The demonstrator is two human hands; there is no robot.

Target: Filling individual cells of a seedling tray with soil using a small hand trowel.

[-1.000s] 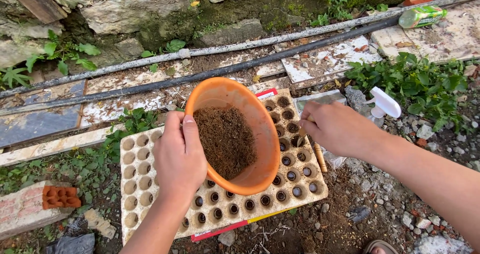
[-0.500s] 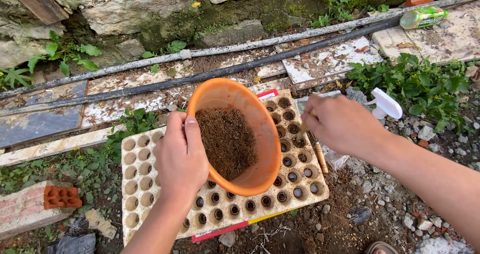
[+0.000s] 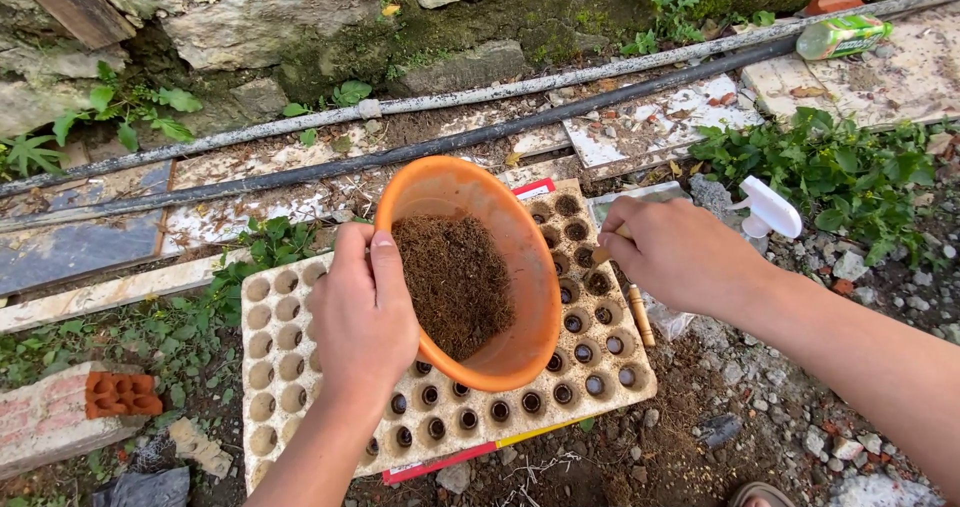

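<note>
Ground point(image 3: 760, 417): bare dirt w/ gravel and small stones, weeds at the edges. Pale seed tray point(image 3: 300, 367) lies flat on it, over a red-edged board point(image 3: 440, 461); right-side cells hold dark soil, left-side cells empty. Wooden-handled tool point(image 3: 640, 315) lies at the tray's right edge. White spray bottle point(image 3: 768, 207) lies just beyond, near leafy plants point(image 3: 840, 167). Two pipes point(image 3: 480, 117) run across behind the tray, along a stone wall. Red brick point(image 3: 120, 394) at lower left. Green bottle point(image 3: 842, 35) far right, on a slab.

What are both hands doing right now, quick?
Left hand: closed on the orange bowl's rim.
Right hand: closed around a small wooden stick over the seed tray.
</note>
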